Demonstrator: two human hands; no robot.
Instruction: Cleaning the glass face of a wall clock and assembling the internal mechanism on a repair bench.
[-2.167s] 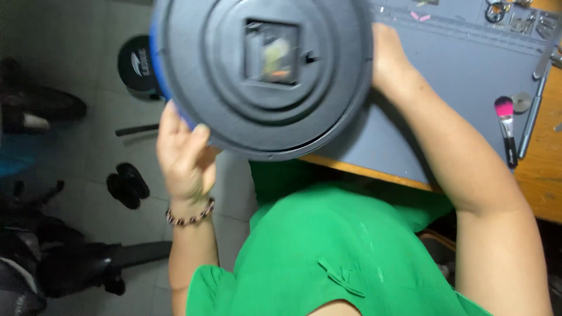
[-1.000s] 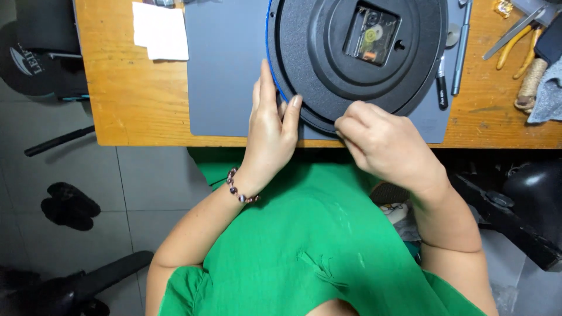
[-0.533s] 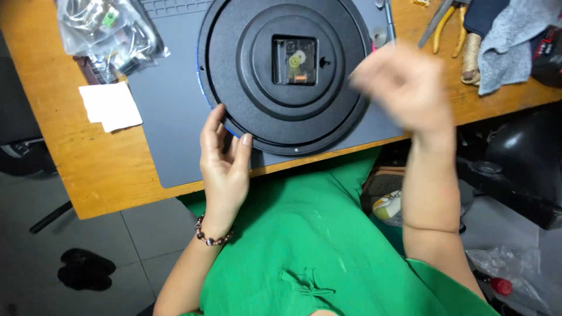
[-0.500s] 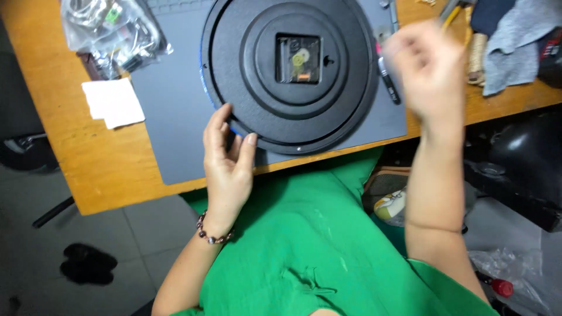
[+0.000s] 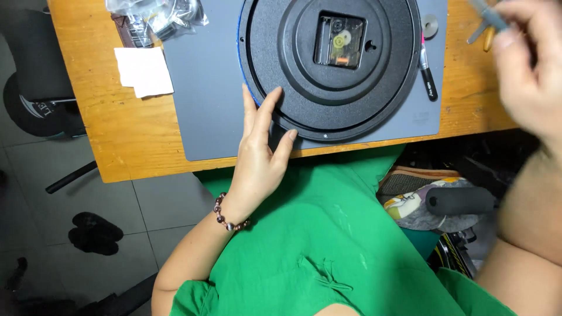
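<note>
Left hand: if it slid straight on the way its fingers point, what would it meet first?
The left hand already rests fingers on the black clock back. Going on up and slightly right, it would likely ride over the raised rings toward the square movement; height is hard to judge.

clock back (image 5: 304,76) black, blue rim | mat (image 5: 205,105) grey | table (image 5: 99,111) orange-brown wood | dress (image 5: 328,234) green

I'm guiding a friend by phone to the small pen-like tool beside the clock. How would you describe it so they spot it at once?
Find the big round black clock lying face down on the grey mat. Just off its right edge lies a slim black tool, pink at its far end, unlike the round silver disc above it.
</note>
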